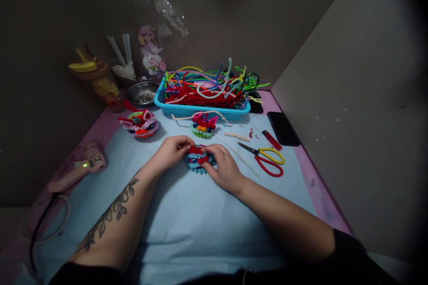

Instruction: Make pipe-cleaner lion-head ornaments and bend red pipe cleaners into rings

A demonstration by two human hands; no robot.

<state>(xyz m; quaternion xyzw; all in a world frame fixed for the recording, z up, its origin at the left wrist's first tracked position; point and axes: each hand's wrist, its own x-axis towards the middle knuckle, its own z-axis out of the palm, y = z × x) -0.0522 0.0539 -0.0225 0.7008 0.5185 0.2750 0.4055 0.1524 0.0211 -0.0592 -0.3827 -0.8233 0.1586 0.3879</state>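
A small lion-dance-style head made of pipe cleaners (pixel 197 163), light blue with red and a blue eye, sits on the blue sheet between my hands. My left hand (pixel 174 148) pinches its upper left edge, thumb and fingers together. On its other side, my right hand (pixel 224 167) grips the top and front with fingers and thumb. Part of the head is hidden behind my fingers. Just beyond it stands a similar red, pink and green head (pixel 203 125). A pink and red one (pixel 142 124) rests farther left.
A blue tray (pixel 200 110) holds many coloured pipe cleaners. To the right lie scissors (pixel 264 156), a red lighter (pixel 272 140), a black phone (pixel 282 128) and a thin white stick (pixel 242 160). A pink glue gun (pixel 78 171) and a metal bowl (pixel 133 93) are at left.
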